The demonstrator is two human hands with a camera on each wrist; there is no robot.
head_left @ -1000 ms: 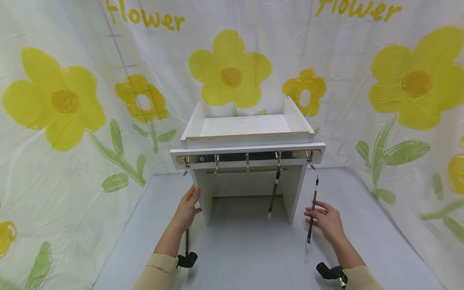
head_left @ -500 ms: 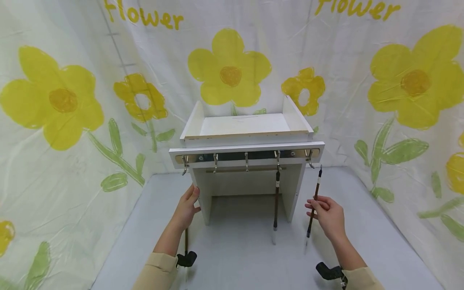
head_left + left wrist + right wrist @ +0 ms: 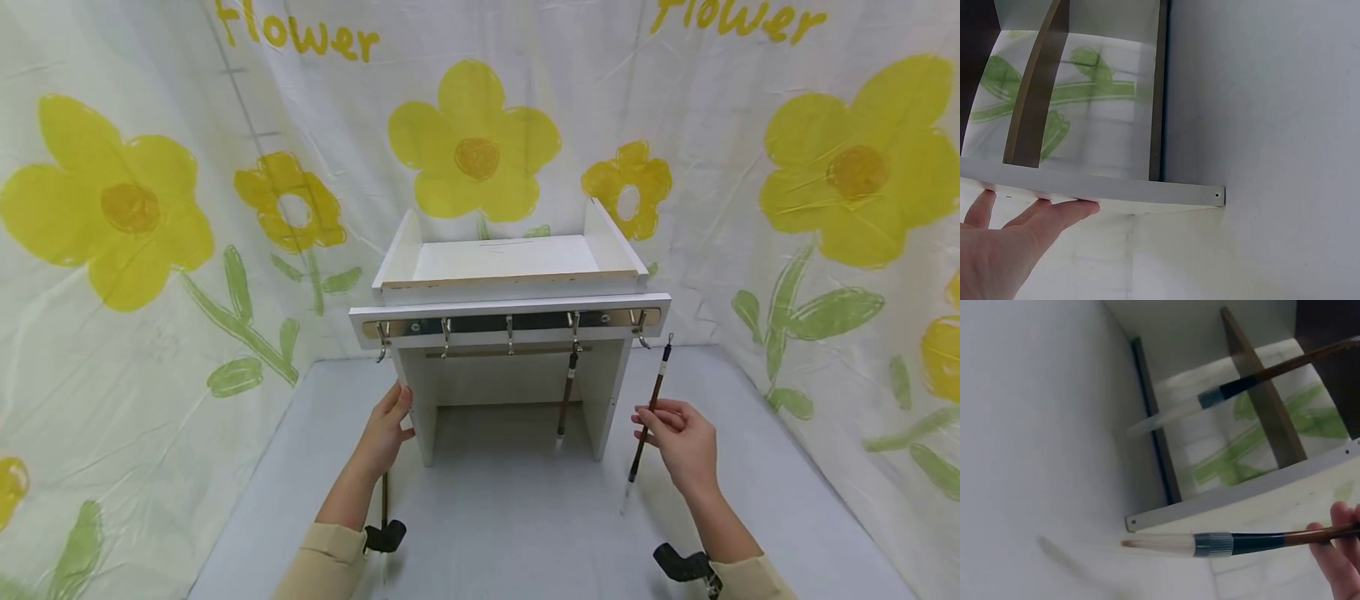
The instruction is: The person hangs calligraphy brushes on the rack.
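Two bare hands at a white wooden rack [image 3: 510,292]. The slender brown-handled brush [image 3: 657,387] is outside the rack's right panel, pinched between thumb and fingertips of the right hand [image 3: 686,442], the nearer hand. Its long axis is steep, bristles down, the upper end leaning away from the rack; the thin end loop lies above the fingers, just right of the rack's rightmost silvery metal hook [image 3: 640,327], their depth apart not determinable. Black collars, a ribbed ferrule and a clear sleeve over pale, brown-tipped bristles show. The left hand [image 3: 384,429], fingers extended, touches the rack's left panel.
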